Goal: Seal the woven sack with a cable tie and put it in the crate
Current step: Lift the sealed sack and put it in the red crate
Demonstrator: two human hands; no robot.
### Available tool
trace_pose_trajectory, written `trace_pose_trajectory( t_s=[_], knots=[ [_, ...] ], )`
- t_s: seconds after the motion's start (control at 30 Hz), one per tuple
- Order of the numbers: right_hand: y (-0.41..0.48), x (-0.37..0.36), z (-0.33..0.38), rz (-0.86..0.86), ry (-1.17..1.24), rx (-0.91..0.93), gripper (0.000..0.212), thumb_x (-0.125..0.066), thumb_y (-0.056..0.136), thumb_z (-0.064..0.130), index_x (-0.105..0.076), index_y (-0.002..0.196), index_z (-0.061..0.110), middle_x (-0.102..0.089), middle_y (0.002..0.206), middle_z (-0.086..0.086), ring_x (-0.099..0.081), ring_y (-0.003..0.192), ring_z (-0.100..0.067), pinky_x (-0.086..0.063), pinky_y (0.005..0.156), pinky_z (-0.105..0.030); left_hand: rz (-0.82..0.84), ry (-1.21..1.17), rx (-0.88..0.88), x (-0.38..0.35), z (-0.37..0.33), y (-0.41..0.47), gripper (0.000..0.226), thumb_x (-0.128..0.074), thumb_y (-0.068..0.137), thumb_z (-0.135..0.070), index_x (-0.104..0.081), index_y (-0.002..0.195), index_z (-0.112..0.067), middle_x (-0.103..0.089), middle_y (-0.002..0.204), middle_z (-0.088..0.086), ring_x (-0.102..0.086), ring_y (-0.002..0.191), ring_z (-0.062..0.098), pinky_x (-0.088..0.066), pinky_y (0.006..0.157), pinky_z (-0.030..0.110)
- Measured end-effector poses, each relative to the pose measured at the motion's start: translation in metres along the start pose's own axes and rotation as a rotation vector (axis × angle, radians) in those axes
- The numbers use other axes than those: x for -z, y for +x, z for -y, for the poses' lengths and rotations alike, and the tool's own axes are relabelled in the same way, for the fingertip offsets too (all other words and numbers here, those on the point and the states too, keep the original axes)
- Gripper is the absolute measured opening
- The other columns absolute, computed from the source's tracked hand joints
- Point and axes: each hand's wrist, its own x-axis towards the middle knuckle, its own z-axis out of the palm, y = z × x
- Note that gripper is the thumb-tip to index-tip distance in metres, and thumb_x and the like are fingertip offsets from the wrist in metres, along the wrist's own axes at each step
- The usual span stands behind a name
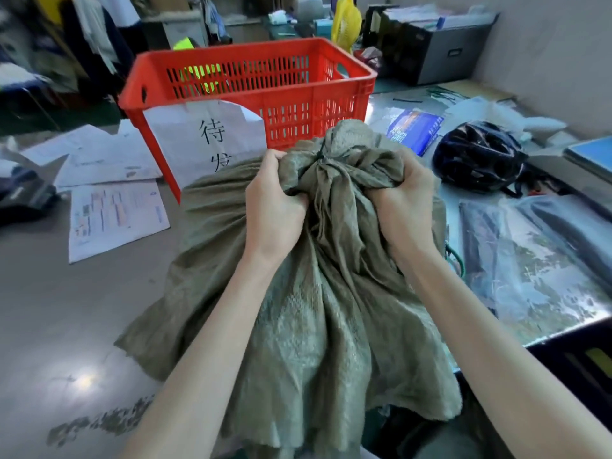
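Both hands fisted tight in bunched fabric at neck of woven sack (298, 293): left hand (273, 207) on 1 side of the gathered knot, right hand (402, 200) on the other, fingers buried in cloth, nothing else held. Between the 2 fists, dark cable tie (322, 155) cinched round the neck, tuft of fabric sticking up past it. Seal looks done, judged from tie already wrapped and pulled in; tail end not clearly visible.

Below the grip, sack body spreads wide and slack toward the wearer, loose lower edge hanging near bottom of view. Contents hidden.

Straight ahead beyond the grip, orange crate (212, 61) standing open-topped, paper label (205, 140) on its near wall, near rim above fist level. Long axis of crate runs across, left to right; sack neck points at near wall. Both hands about equally near, left slightly closer to crate centre.

Next likely: lift up and forward over near rim, drop in. Risk: slack fabric snagging rim.

Right of the grip, black helmet (480, 157) on table, clear of path. Left of the grip, loose papers (112, 217).
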Motion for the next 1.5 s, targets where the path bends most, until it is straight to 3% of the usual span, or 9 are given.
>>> trace_pose_trajectory(
  t_s=[0.1,0.27,0.43,0.53,0.7,0.87,0.97,1.27,1.5],
  knots=[
    [-0.005,0.006,0.024,-0.046,0.077,0.061,0.015,-0.063,0.068,-0.014,-0.061,0.078,-0.002,-0.066,0.073,-0.019,-0.055,0.068,-0.015,-0.048,0.061,-0.039,-0.023,-0.055,-0.057,0.008,-0.023,-0.001,0.031,-0.060,0.070,0.013,-0.054,0.096,-0.004,-0.058,0.074,-0.016,-0.051,0.064,-0.007,-0.040,0.060,0.019],
    [-0.022,0.016,0.054,-0.107,0.099,0.229,0.013,-0.061,0.068,-0.019,-0.051,0.073,-0.012,-0.055,0.067,-0.029,-0.046,0.061,-0.035,-0.037,0.054,-0.045,-0.123,-0.046,-0.224,0.020,-0.056,-0.010,0.028,-0.059,0.072,0.010,-0.051,0.094,-0.004,-0.055,0.079,-0.012,-0.051,0.073,0.004,-0.043,0.068,0.028],
    [-0.021,0.022,0.076,-0.132,0.143,0.370,0.021,-0.062,0.068,-0.020,-0.049,0.066,-0.004,-0.048,0.058,-0.018,-0.035,0.055,-0.027,-0.029,0.050,-0.039,-0.196,-0.019,-0.394,0.028,-0.082,-0.011,0.034,-0.062,0.074,0.006,-0.045,0.094,-0.015,-0.057,0.088,0.000,-0.056,0.084,0.026,-0.045,0.071,0.038],
    [-0.015,0.021,0.083,-0.127,0.159,0.408,0.026,-0.061,0.067,-0.021,-0.049,0.065,0.002,-0.045,0.057,-0.003,-0.034,0.055,-0.012,-0.026,0.049,-0.033,-0.223,-0.011,-0.413,0.032,-0.091,-0.003,0.034,-0.062,0.076,0.005,-0.044,0.094,-0.016,-0.058,0.088,0.003,-0.056,0.084,0.026,-0.046,0.072,0.043],
    [-0.001,0.017,0.095,-0.132,0.183,0.445,0.045,-0.059,0.066,-0.019,-0.039,0.064,0.021,-0.037,0.056,0.009,-0.030,0.057,-0.006,-0.024,0.051,-0.029,-0.257,0.010,-0.477,0.036,-0.104,0.012,0.033,-0.065,0.079,0.002,-0.040,0.091,-0.016,-0.055,0.084,0.002,-0.053,0.079,0.025,-0.042,0.066,0.038],
    [0.012,0.016,0.108,-0.150,0.185,0.550,0.038,-0.057,0.063,-0.020,-0.043,0.064,0.015,-0.036,0.054,-0.004,-0.029,0.058,-0.001,-0.025,0.052,-0.031,-0.311,0.043,-0.608,0.037,-0.115,0.032,0.022,-0.068,0.082,-0.006,-0.051,0.095,0.000,-0.058,0.086,0.016,-0.057,0.079,0.035,-0.042,0.066,0.037],
    [0.025,0.013,0.114,-0.157,0.216,0.608,0.046,-0.056,0.064,-0.022,-0.039,0.063,0.020,-0.037,0.055,0.010,-0.033,0.057,0.006,-0.026,0.052,-0.024,-0.326,0.054,-0.651,0.038,-0.122,0.048,0.025,-0.067,0.082,-0.005,-0.051,0.096,0.007,-0.058,0.086,0.022,-0.054,0.078,0.034,-0.040,0.066,0.035],
    [0.086,-0.014,0.146,-0.124,0.360,0.700,0.047,-0.058,0.066,-0.019,-0.040,0.063,0.024,-0.041,0.055,0.008,-0.033,0.055,-0.005,-0.025,0.051,-0.025,-0.394,0.027,-0.719,0.052,-0.143,0.117,0.026,-0.068,0.081,-0.007,-0.049,0.096,0.003,-0.056,0.086,0.013,-0.049,0.080,0.018,-0.040,0.069,0.035],
    [0.146,-0.045,0.156,-0.138,0.452,0.722,0.037,-0.051,0.063,-0.022,-0.045,0.065,0.015,-0.038,0.057,0.009,-0.031,0.056,0.001,-0.025,0.050,-0.020,-0.367,0.112,-0.880,0.058,-0.153,0.190,0.027,-0.065,0.084,-0.013,-0.050,0.097,0.006,-0.056,0.084,0.018,-0.054,0.079,0.030,-0.035,0.068,0.031]
  ],
)
